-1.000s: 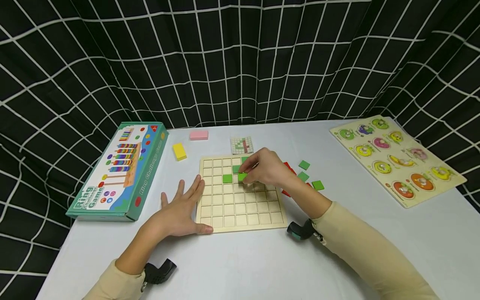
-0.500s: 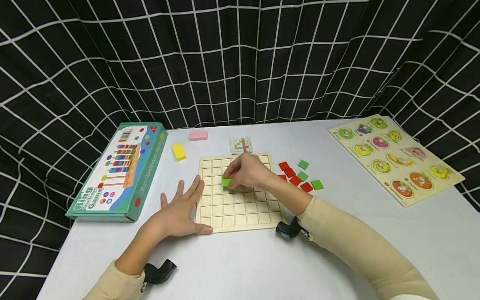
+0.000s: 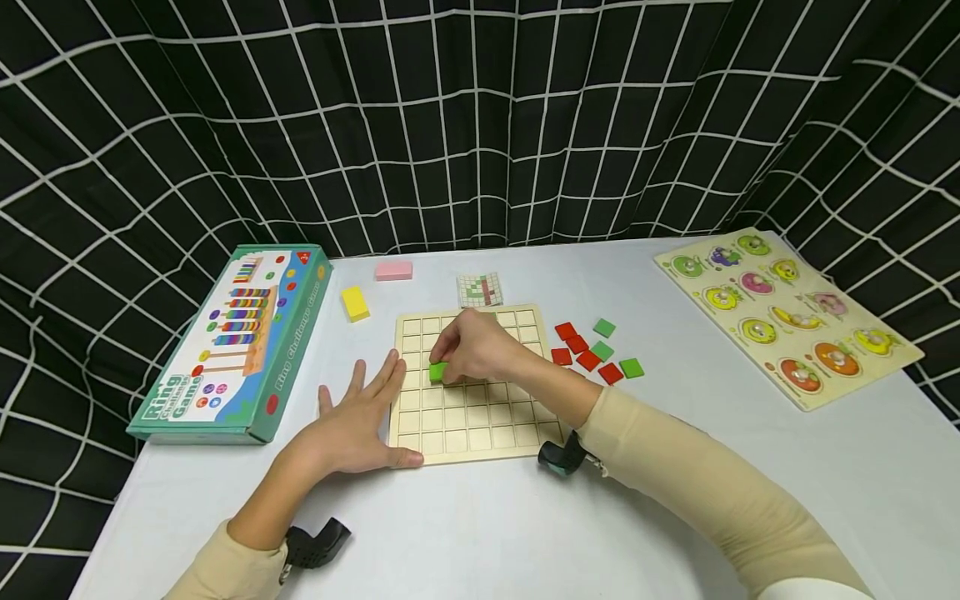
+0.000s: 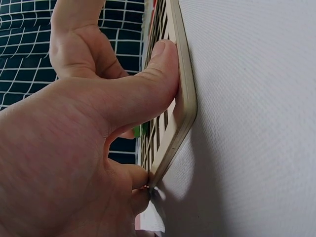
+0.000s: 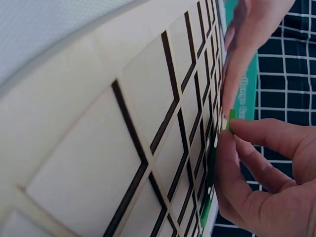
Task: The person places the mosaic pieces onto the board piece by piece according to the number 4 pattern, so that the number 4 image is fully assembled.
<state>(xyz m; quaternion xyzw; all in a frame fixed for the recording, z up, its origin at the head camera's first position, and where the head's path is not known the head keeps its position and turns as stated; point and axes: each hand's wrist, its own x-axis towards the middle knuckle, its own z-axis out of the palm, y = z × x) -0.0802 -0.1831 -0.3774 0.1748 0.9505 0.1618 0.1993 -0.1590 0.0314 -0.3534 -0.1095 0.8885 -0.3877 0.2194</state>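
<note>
Leftward across the wooden grid board is where the right hand has travelled since a second ago: it was over the upper middle squares with green tiles showing beside it, and now it sits nearer the board's left columns, with a single green tile pinched at its fingertips. In the head view that tile lies just left of and below the fingers, low over a square in the third column or so, tilted rather than flat as far as can be told; whether it touches the board is not clear. The left hand has not shifted: it lies flat on the table with fingers spread, thumb against the board's near left corner, so the right hand is the one on the tile. Loose red and green tiles lie well apart to the right of the board. From the left wrist view, the thumb presses along the board's edge, with the other fingers straight, holding nothing. From the right wrist view, thumb and forefinger are closed narrowly on the thin edge of the green tile, which stands close over the grid, its flat face turned toward the squares.
</note>
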